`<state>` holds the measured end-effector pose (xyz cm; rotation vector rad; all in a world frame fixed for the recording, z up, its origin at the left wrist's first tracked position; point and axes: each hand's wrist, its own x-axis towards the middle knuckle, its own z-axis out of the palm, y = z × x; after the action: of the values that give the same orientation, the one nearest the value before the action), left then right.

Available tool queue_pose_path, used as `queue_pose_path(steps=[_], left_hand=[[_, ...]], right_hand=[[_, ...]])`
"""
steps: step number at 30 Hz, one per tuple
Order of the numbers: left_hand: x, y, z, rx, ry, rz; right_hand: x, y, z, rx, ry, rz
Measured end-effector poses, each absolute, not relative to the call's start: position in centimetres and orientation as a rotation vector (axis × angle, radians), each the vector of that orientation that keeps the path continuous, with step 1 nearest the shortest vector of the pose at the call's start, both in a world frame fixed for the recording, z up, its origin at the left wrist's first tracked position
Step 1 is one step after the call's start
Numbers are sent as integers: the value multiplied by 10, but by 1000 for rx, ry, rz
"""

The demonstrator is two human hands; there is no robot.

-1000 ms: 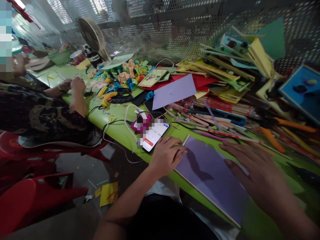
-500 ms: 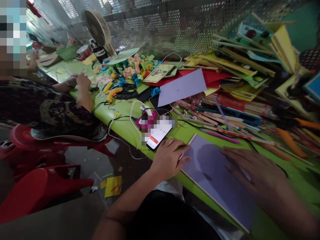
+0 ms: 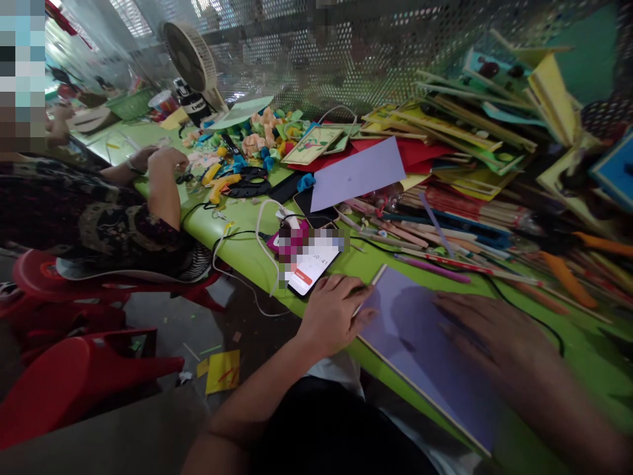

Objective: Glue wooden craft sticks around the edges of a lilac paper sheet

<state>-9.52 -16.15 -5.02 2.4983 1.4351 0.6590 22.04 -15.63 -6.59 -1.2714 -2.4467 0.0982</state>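
Observation:
A rectangular board (image 3: 415, 349) covered in purple paper, pale along its edge, lies at the front edge of the green table (image 3: 237, 254). My left hand (image 3: 332, 313) grips its left end, with thumb and fingers closed at the edge. Across the board's right part, my right hand (image 3: 494, 336) rests flat with fingers stretched out; it looks slightly blurred. Just beyond my left hand is a lit phone (image 3: 310, 272), and a magenta object (image 3: 287, 241) with a white cable lies behind it.
Behind the board lie sticks and pens (image 3: 435, 267), a loose purple sheet (image 3: 359, 175) and a pile of coloured boards (image 3: 445, 132). Orange-handled tools (image 3: 568, 280) lie at the right. A co-worker's hands (image 3: 165, 161) are at the left, near a fan (image 3: 190, 56). Red stools (image 3: 89, 376) stand below.
My right hand has shifted slightly left over the purple board. My left hand keeps its place at the end. The co-worker's hand has moved a little, and the view has shifted slightly.

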Motion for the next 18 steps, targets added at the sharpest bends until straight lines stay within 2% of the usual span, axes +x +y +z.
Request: queue_pose_path(steps=[18], left_hand=[[-94, -162, -49, 2521, 1470, 570]], right_hand=[[217, -157, -69, -1274, -2459, 171]])
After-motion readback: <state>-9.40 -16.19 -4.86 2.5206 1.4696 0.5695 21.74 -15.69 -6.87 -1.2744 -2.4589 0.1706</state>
